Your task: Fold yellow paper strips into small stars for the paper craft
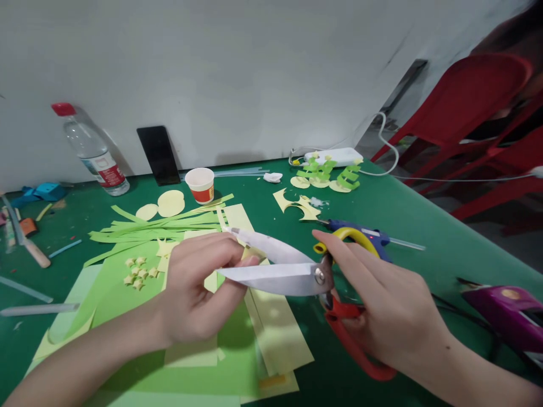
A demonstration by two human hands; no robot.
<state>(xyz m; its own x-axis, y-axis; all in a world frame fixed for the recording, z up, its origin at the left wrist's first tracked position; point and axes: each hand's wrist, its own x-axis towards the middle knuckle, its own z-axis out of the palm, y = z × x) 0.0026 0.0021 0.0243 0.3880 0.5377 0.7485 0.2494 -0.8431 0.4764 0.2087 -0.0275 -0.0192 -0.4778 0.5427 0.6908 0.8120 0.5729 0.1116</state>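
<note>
My right hand (394, 305) grips a pair of scissors (271, 280) with one yellow and one red handle, blades spread apart and pointing left. Between the blade tips, the closed fingers of my left hand (203, 282) pinch what looks like a small piece of pale yellow paper (249, 253), mostly hidden by fingers and blades. Below the hands lie green paper sheets (139, 339) and pale yellow paper strips (280, 333). Small folded paper stars (138, 273) rest in a cluster on the green sheet, left of my left hand. Green paper strips (139, 229) are piled behind it.
At the back stand a water bottle (99, 155), a phone (158, 155) and a paper cup (200, 183). A blue glue gun (384, 236) lies behind my right hand, near curled green paper pieces (320, 169). A purple tool (504, 314) sits at right; red chairs (466, 107) stand beyond.
</note>
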